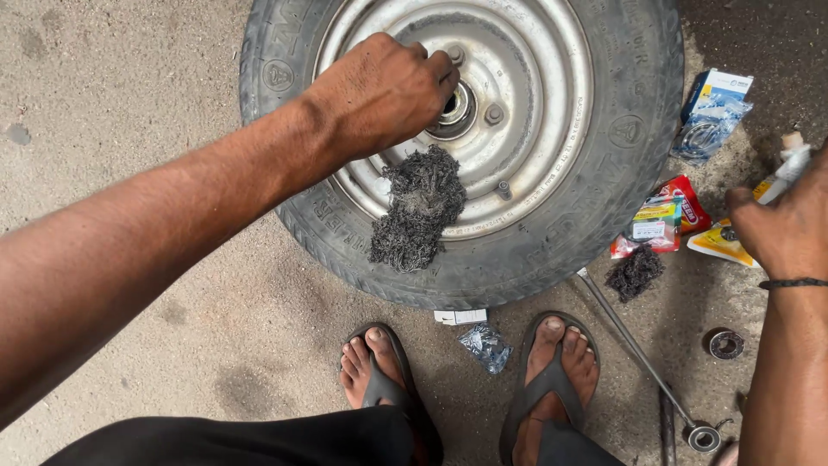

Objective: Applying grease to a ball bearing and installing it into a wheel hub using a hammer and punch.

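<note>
- The left hand (379,91) reaches across a wheel lying flat on the concrete floor (129,103); its fingers are curled in at the hub (457,108) in the middle of the silver steel rim (552,86), and what they grip there is hidden.
- The black tyre (638,121) fills the far middle of the view, and 3 studs show on the rim around the hub.
- A wad of dark grey cotton waste (418,207) lies on the near side of the rim, hanging onto the tyre, just below the left hand.
- The right hand (785,229), at the right edge, is closed on a small white bottle (789,168); a dark band sits on its wrist.
- Just right of the tyre lie a blue and white box (716,99), red and yellow packets (664,224) and a smaller wad of waste (634,272).
- A long metal wrench (642,358) lies on the floor near the right foot, with a round bearing (726,343) further right.
- 2 feet in dark sandals (552,380) stand near the tyre, a small clear packet (486,347) between them.
</note>
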